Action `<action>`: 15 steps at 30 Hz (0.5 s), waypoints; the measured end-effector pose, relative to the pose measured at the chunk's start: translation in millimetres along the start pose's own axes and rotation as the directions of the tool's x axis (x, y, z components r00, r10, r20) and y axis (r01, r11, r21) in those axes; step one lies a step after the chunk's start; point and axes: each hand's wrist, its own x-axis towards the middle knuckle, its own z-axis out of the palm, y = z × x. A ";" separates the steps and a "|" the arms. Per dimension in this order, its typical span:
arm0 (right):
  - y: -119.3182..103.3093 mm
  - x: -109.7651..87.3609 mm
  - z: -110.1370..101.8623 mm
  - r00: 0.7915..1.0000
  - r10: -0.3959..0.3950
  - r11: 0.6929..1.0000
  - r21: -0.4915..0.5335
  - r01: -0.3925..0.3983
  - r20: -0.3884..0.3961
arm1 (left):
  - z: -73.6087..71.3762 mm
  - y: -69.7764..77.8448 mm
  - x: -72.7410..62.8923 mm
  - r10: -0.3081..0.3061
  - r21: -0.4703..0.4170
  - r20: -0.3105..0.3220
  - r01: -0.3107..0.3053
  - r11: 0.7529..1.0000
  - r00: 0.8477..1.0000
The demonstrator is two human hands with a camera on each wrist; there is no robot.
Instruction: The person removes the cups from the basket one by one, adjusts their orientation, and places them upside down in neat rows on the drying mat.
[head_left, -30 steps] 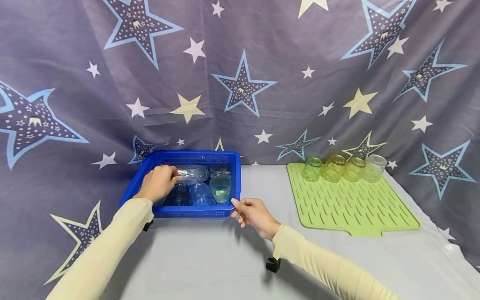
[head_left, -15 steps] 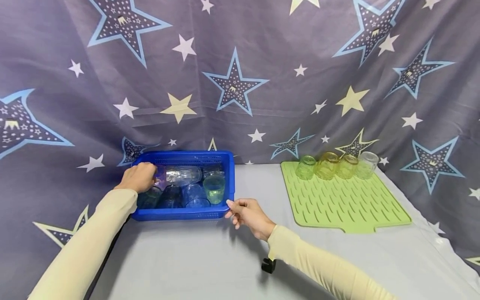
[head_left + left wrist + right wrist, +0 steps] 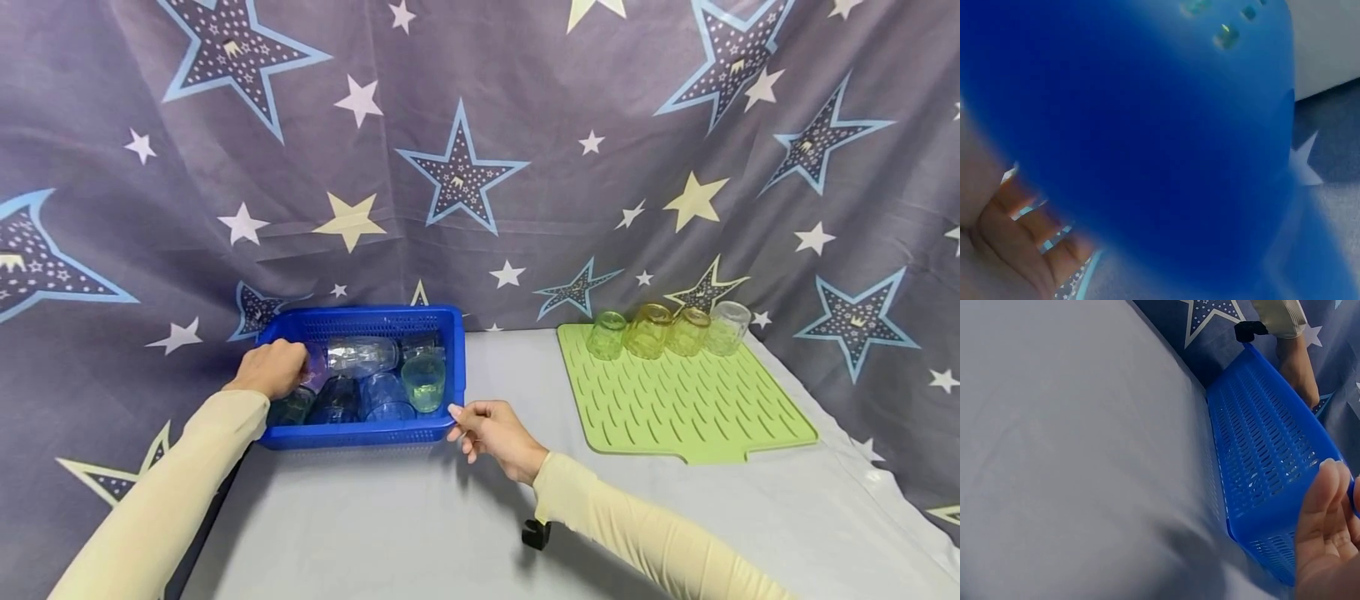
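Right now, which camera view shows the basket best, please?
The head view: it shows the basket from above, with most of its rim and the glasses inside. The right wrist view shows two outer sides with holes, partly behind the right hand. The left wrist view shows only a close, blurred part of it.

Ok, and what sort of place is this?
Probably a staged tabletop setup rather than a working kitchen: a star-patterned cloth hangs behind a pale-covered table bearing a blue basket of glasses and a green mat.
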 end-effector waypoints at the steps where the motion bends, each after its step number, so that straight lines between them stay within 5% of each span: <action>1: 0.3 -0.1 0.0 1.000 -0.002 1.000 0.002 0.002 0.000 | 0.4 0.8 -0.3 -0.001 -0.005 -0.005 0.001 1.000 1.000; 15: -0.7 -0.3 -0.1 1.000 -0.001 1.000 -0.006 0.001 0.004 | -4.3 2.3 -5.0 0.026 -0.061 -0.163 -0.037 0.997 0.986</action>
